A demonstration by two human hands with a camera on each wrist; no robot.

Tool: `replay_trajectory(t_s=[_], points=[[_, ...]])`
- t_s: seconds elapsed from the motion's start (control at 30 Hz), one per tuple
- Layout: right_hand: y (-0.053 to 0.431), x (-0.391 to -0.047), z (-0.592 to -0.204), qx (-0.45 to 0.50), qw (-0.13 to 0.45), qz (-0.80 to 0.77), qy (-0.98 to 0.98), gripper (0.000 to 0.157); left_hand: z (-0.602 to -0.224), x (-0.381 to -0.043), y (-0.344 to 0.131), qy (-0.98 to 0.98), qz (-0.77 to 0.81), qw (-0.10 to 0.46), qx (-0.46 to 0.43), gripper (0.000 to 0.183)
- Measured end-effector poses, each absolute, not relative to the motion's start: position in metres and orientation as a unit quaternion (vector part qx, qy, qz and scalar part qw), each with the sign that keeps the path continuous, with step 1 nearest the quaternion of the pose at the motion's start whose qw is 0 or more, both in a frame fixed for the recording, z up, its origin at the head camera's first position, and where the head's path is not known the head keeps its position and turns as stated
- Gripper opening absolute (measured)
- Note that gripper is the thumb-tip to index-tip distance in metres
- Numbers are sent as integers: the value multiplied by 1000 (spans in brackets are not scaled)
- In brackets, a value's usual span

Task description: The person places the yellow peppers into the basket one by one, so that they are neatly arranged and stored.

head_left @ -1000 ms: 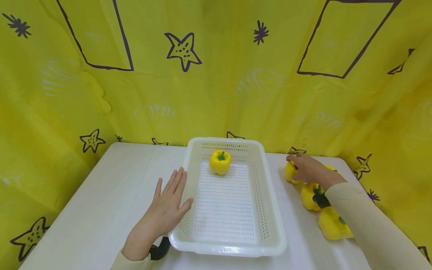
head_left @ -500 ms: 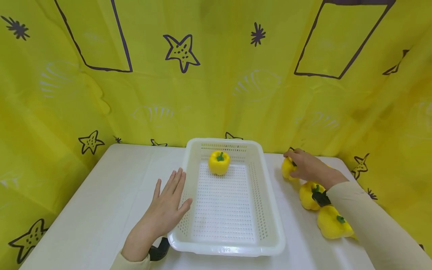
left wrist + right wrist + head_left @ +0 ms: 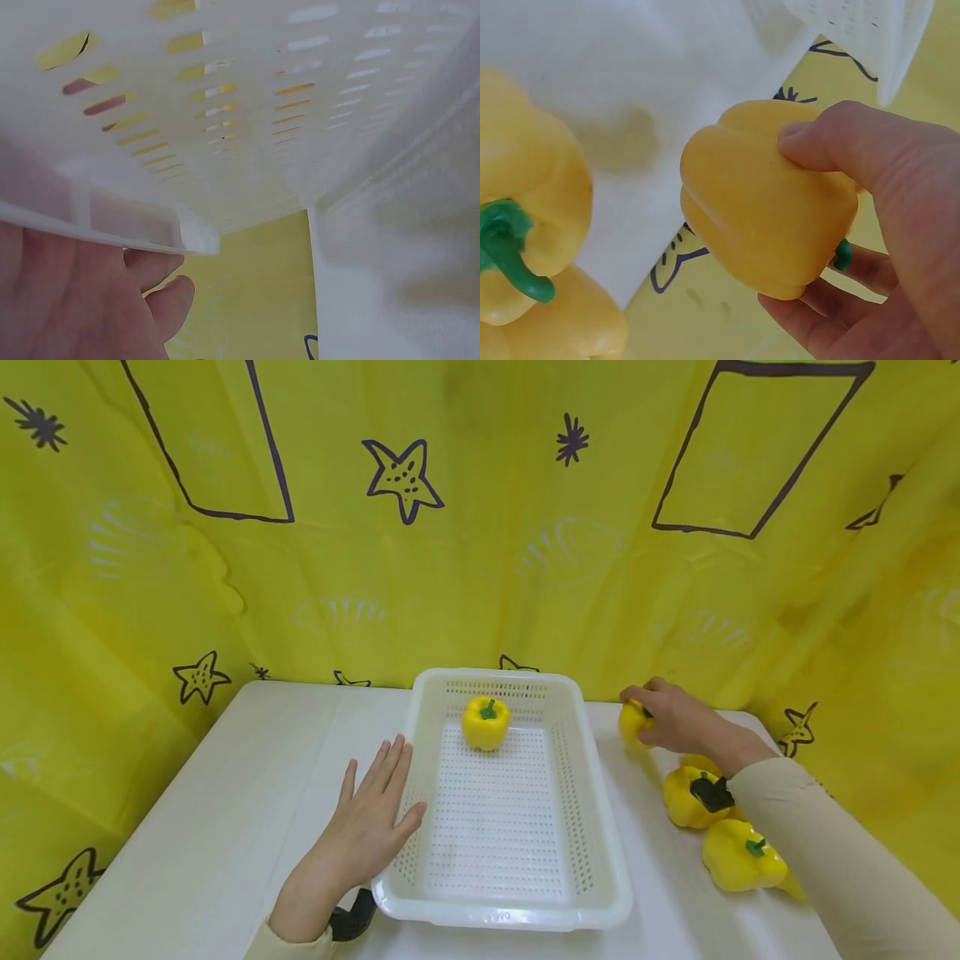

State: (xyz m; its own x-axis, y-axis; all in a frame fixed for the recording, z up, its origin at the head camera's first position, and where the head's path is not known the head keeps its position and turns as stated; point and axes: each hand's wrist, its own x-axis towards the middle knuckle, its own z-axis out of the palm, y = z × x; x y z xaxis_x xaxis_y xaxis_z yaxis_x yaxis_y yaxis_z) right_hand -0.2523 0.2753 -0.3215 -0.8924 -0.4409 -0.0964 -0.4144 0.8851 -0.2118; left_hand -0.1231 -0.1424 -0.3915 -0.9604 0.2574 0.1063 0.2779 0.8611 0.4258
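My right hand (image 3: 675,717) grips a yellow bell pepper (image 3: 769,199) between thumb and fingers, right of the basket at the table's far side. In the right wrist view the thumb lies across its side, and the green stem peeks out near the fingers. My left hand (image 3: 369,822) rests with straight, spread fingers on the left rim of a white plastic basket (image 3: 615,860). From the left wrist view, that hand (image 3: 82,296) lies against the underside of the rim. One yellow bell pepper (image 3: 486,724) stands inside the basket near its far end, stem up.
More yellow bell peppers sit on the table right of the basket, one (image 3: 686,797) below my right wrist and another (image 3: 742,856) nearer, partly beside my sleeve (image 3: 825,852). A yellow patterned curtain (image 3: 465,568) hangs behind the white table (image 3: 262,760).
My right hand has picked up the bell pepper and shifted it slightly left and up, uncovering more of the peppers beneath. The left hand stays on the rim.
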Motion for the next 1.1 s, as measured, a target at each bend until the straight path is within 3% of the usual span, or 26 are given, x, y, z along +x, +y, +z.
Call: replay_trajectory(t_s=[0.93,1.1], points=[[255,-247,-292,-289,-19,-87,953,41,-393,-122,-143,-964,-224,25,-141,76],[245,-245,-286,-294,-13,-92,951,39,-392,-123,-142,-963,-228,25,-143,76]])
